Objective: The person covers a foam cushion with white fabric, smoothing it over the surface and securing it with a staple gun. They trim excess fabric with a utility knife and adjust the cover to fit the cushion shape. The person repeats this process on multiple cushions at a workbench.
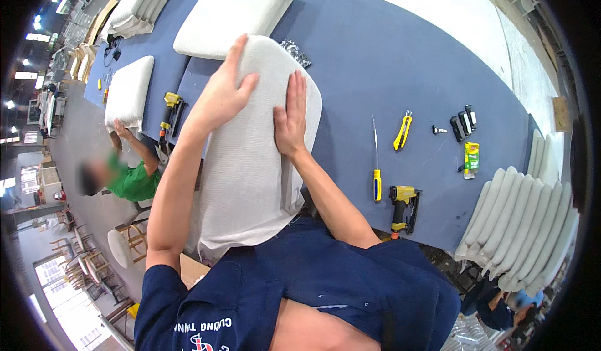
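"How is the left hand (222,97)?"
"Thumb spread from its fingers, over a round-cornered cushion (244,163) in pale, ribbed-looking fabric."
"And the right hand (292,116)?"
"Fingers together, thumb apart, on the cushion too. Right of it, a slender screwdriver (377,185) lies on the smooth, blue-grey surface (350,100)."

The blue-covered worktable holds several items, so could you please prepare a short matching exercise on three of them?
1. large light-grey fabric cushion
2. slim yellow-handled screwdriver
3. small green-and-yellow box

A. beside the small black rectangular blocks
B. touched by the left hand and right hand
C. immediately left of the yellow utility knife

Right pairs: 1-B, 2-C, 3-A
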The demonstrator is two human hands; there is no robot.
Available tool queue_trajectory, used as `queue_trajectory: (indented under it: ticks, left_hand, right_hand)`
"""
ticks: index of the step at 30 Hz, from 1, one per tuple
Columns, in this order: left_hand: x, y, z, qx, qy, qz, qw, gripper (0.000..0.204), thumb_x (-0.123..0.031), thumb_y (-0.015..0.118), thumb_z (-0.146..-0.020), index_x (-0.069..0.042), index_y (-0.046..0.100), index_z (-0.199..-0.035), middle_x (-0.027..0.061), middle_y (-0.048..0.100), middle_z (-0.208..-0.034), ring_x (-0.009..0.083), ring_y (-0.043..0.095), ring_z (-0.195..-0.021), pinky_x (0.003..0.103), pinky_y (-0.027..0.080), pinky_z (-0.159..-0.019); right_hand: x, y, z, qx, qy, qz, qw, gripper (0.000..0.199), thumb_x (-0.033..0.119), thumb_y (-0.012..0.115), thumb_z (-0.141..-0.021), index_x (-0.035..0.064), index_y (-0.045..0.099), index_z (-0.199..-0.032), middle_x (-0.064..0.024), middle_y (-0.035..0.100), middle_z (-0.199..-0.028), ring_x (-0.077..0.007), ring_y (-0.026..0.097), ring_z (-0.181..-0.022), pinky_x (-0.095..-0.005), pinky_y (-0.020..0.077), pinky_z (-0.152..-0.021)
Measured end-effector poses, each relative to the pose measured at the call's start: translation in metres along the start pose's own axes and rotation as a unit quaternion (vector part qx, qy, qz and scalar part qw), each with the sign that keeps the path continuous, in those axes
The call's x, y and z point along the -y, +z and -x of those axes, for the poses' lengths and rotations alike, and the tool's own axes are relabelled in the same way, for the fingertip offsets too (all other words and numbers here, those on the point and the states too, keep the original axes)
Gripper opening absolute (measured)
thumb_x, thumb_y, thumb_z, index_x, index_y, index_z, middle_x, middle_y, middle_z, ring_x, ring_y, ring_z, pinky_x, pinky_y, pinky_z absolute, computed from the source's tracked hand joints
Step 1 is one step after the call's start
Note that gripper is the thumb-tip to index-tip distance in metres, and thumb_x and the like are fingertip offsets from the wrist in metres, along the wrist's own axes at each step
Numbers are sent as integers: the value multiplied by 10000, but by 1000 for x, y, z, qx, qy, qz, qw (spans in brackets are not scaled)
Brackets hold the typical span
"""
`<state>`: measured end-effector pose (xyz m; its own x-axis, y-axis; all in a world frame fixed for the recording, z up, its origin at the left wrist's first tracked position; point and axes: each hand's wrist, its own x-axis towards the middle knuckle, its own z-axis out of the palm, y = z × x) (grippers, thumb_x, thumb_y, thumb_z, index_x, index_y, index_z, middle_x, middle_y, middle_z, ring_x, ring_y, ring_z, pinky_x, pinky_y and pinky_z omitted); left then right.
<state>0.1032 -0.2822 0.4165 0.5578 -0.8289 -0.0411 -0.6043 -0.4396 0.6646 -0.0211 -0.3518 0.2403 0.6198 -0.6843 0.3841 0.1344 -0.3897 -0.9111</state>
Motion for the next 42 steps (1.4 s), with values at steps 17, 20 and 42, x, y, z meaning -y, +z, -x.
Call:
queue_trajectory:
  ticks: [17, 20, 42]
  left_hand:
    - [46, -25, -7, -1, 64, 51, 997, 893, -337, 725, -943, -21, 282, -1650, 225, 347, -1684, 340, 278, -1589, 403, 203, -1296]
    - [19, -15, -7, -11, -10, 187, 982, 878, -326, 703, -936, -100, 284, -1674, 169, 328, -1704, 330, 252, -1595, 399, 175, -1297]
    - [26, 73, 127, -5, 67, 562, 825, 658, -454, 338, -1154, -105, 211, -1697, 137, 222, -1748, 292, 209, -1610, 416, 172, -1309]
  right_hand:
    - [-181, -11, 146, 12, 197, -25, 980, 778, 466, 420, -1111, -17, 172, -1669, -241, 165, -1744, -360, 164, -1621, -434, 146, -1311]
    - [-177, -51, 92, 23, 319, -79, 944, 640, 459, 434, -1118, -25, 451, -1536, -204, 489, -1558, -307, 446, -1463, -413, 338, -1214]
    - [149, -7, 30, 12, -130, -9, 991, 757, 497, 367, -1094, -22, 291, -1640, -230, 214, -1733, -404, 51, -1635, -546, 28, -1299]
